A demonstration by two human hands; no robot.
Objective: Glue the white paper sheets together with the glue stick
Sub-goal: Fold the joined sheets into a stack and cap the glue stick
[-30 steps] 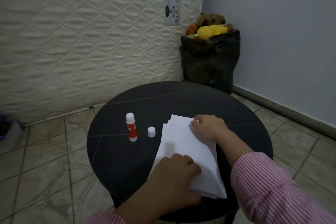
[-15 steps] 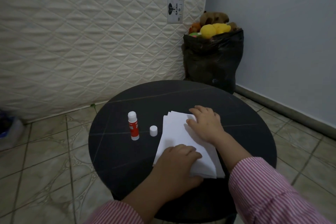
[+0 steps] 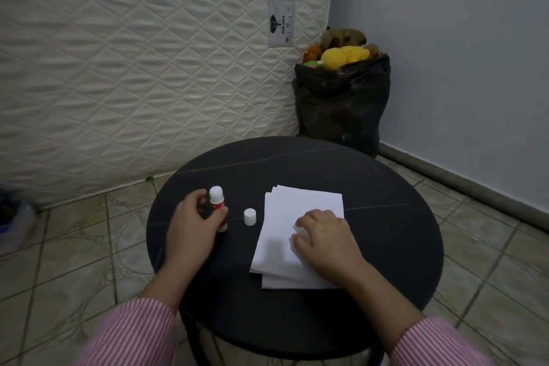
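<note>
Worn on the head, looking forward and steeply down over the near edge of the round table (image 3: 297, 321), close above it, facing the far room corner.

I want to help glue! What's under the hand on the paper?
Under the right hand lies the stack of white paper sheets, on the black table. How many sheets there are, or whether any glue is on them, cannot be seen.
</note>
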